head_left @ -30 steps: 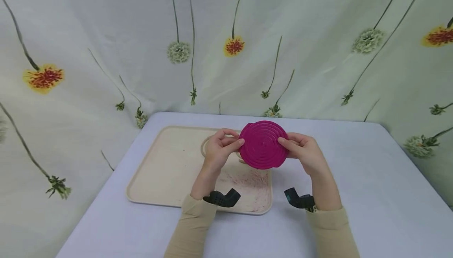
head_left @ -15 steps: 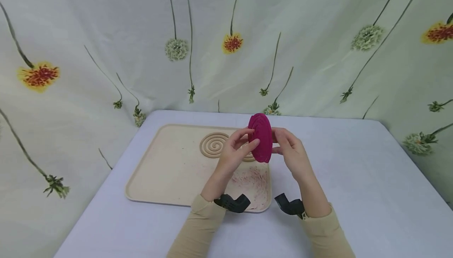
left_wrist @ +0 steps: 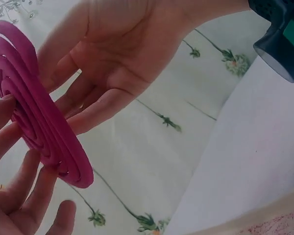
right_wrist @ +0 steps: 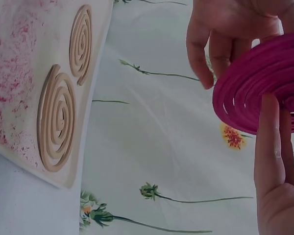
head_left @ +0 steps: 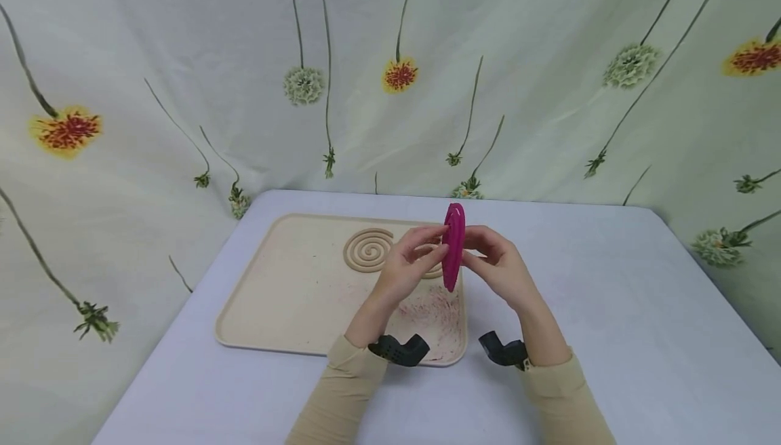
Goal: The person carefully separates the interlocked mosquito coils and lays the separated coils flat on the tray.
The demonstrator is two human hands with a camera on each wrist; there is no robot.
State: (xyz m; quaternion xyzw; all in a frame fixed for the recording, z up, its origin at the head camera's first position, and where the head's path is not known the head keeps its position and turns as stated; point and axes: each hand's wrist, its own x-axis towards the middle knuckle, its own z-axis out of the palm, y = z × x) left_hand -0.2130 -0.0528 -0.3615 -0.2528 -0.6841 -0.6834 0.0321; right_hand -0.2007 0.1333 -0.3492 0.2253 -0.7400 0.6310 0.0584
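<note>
Flower-printed cloth (head_left: 549, 92) hangs behind a pale lilac table (head_left: 610, 336), where a beige tray (head_left: 287, 296) smeared with pink powder lies under and beyond the left hand (head_left: 405, 265). Both hands hold a magenta spiral coil (head_left: 453, 245) edge-on in the air between them, the left hand's fingers pinching one face and the right hand (head_left: 497, 265) pressing loosely spread fingers on the other. Two beige spiral coils (head_left: 369, 249) rest on the tray just past the left hand, one partly hidden by it.
</note>
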